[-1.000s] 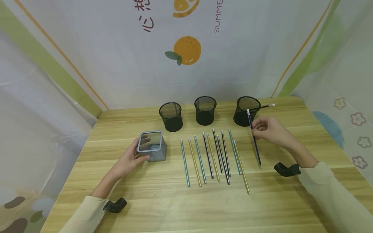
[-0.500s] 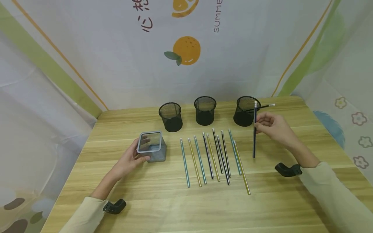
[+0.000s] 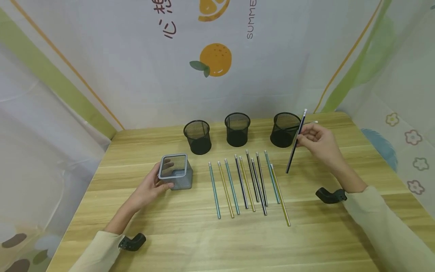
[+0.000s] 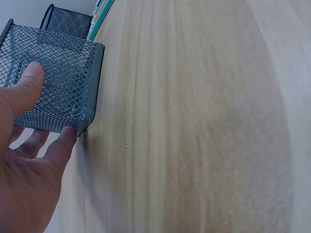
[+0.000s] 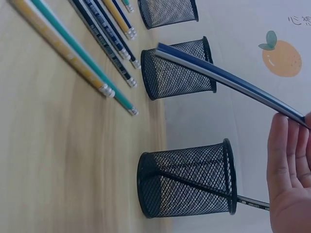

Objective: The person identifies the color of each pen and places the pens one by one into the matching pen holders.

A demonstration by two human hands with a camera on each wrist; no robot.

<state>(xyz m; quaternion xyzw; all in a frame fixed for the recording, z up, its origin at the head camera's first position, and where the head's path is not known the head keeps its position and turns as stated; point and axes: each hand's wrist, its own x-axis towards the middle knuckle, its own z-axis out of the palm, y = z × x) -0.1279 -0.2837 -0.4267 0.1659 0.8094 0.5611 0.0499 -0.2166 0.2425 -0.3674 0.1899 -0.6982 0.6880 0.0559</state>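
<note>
My left hand [image 3: 147, 192] holds a grey square mesh pen holder [image 3: 184, 182], which stands on the table. In the left wrist view, the thumb lies along one mesh side of it and the fingers curve round another. At the right, my right hand [image 3: 323, 147] pinches a dark blue pencil [image 3: 291, 158] with a white eraser end. This pencil is tilted in the air, eraser end up, in front of the rightmost round black mesh cup [image 3: 279, 139]. Inside that cup leans a black pencil [image 5: 197, 184], its end sticking out past the rim.
Two more round black mesh cups, a left one [image 3: 199, 145] and a middle one [image 3: 237, 138], stand along the back. Several teal, yellow and dark pencils [image 3: 244, 185] lie side by side mid-table [image 3: 204, 245]. A printed curtain [image 3: 272, 75] hangs behind.
My right hand has raised the dark blue pencil, and its lower end has swung to the left while the eraser end went right. The left hand and the grey holder stay put.
</note>
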